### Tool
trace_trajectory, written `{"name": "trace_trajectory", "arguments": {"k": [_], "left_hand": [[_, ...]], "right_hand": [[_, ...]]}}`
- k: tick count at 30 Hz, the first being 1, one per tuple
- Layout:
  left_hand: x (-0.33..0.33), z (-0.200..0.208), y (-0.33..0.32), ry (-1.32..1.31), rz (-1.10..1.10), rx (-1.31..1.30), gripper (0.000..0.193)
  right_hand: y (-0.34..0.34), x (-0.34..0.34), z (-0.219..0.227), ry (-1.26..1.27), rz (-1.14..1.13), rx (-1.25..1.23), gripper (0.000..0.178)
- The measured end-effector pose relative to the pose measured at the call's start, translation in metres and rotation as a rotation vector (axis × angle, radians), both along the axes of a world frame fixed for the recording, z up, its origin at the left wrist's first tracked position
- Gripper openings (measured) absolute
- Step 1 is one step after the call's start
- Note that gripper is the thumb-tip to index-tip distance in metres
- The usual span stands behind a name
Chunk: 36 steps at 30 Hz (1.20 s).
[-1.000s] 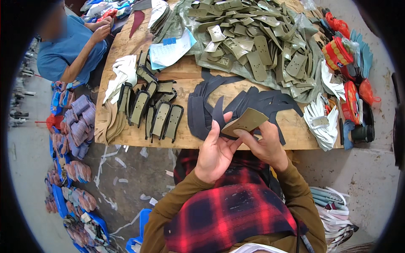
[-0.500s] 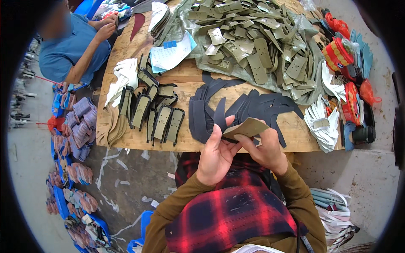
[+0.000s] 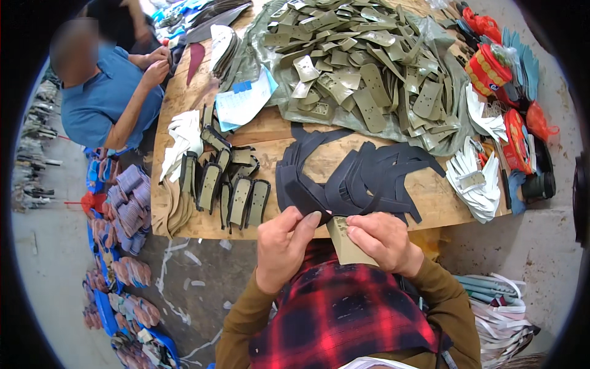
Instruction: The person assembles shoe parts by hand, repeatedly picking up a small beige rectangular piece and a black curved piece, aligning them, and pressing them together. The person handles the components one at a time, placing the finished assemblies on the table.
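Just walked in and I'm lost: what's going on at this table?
A person in a red plaid top holds a tan cut piece between the left hand and right hand, at the near edge of the wooden table. Dark cut pieces lie fanned in front, an olive pile behind. Another person in blue works at the far left.

A workshop for cut shoe parts: a wooden tabletop (image 3: 430,197) heaped with olive cut pieces (image 3: 362,67), black pieces (image 3: 350,178), scraps on the floor (image 3: 203,277).
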<state>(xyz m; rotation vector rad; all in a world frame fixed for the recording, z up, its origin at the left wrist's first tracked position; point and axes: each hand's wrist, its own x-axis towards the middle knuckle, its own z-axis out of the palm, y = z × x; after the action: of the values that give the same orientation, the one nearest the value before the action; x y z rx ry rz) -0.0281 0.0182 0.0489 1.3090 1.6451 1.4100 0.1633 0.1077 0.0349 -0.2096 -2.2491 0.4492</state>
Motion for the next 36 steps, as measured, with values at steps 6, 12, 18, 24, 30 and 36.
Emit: {"name": "trace_trajectory", "arguments": {"k": [6, 12, 18, 24, 30, 36], "left_hand": [[0.011, 0.012, -0.009, 0.287, 0.075, 0.016, 0.007], [0.023, -0.004, -0.003, 0.392, 0.001, 0.242, 0.021], [0.025, -0.012, -0.003, 0.46, -0.05, 0.333, 0.03], [0.024, -0.016, -0.004, 0.517, -0.08, 0.321, 0.03], [0.02, -0.017, 0.004, 0.452, -0.172, 0.218, 0.021], [0.013, -0.027, 0.002, -0.791, -0.339, 0.035, 0.033]], "right_hand": [[-0.001, 0.007, -0.009, -0.077, -0.048, 0.016, 0.035], [-0.006, 0.008, -0.017, -0.082, -0.108, -0.041, 0.042], [-0.01, 0.004, -0.02, -0.124, -0.146, -0.091, 0.045], [-0.013, 0.002, -0.019, -0.173, -0.166, -0.16, 0.047], [-0.009, -0.002, -0.022, -0.155, -0.219, -0.142, 0.031], [-0.007, -0.002, 0.006, -0.098, 0.014, -0.677, 0.028]]}}
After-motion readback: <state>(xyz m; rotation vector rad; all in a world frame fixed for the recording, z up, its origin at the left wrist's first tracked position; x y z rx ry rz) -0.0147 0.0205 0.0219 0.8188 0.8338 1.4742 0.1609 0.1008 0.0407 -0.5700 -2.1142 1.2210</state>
